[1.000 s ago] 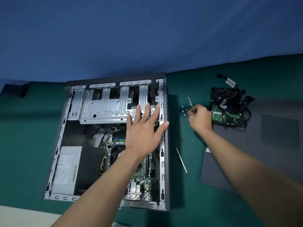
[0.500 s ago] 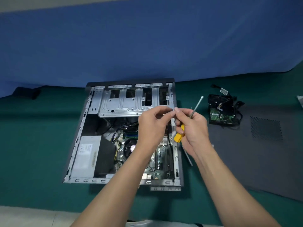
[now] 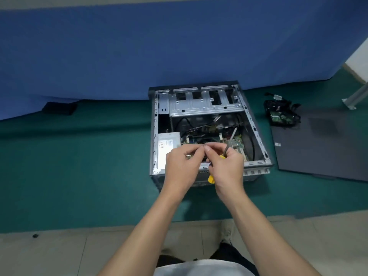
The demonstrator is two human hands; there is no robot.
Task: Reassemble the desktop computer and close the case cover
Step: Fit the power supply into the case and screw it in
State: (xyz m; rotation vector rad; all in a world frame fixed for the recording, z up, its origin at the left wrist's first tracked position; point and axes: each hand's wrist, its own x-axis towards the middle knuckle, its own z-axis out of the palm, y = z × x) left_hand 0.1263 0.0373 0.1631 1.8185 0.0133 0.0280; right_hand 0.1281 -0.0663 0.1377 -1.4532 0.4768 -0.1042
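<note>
The open computer case [image 3: 258, 140] lies on its side on the green mat, with the motherboard [image 3: 236, 143] and the silver power supply [image 3: 168, 145] showing inside. Both hands hover over the case's near edge, fingertips meeting. My left hand [image 3: 184, 166] pinches something small between thumb and forefinger; what it is I cannot make out. My right hand [image 3: 225, 166] grips a yellow-handled screwdriver [image 3: 211, 179], whose shaft points up and away over the motherboard. The dark side cover [image 3: 322, 148] lies flat to the right of the case.
A hard drive with tangled cables [image 3: 281, 114] sits beyond the cover's far left corner. A black box [image 3: 59, 108] lies at the far left by the blue backdrop. Pale floor tiles [image 3: 79, 251] border the mat's near edge, and a white metal leg [image 3: 356, 96] stands at the far right.
My right hand picked up the screwdriver from beside the loose screws and came to meet the left hand above the case. The view has pulled back, so the case looks smaller and farther.
</note>
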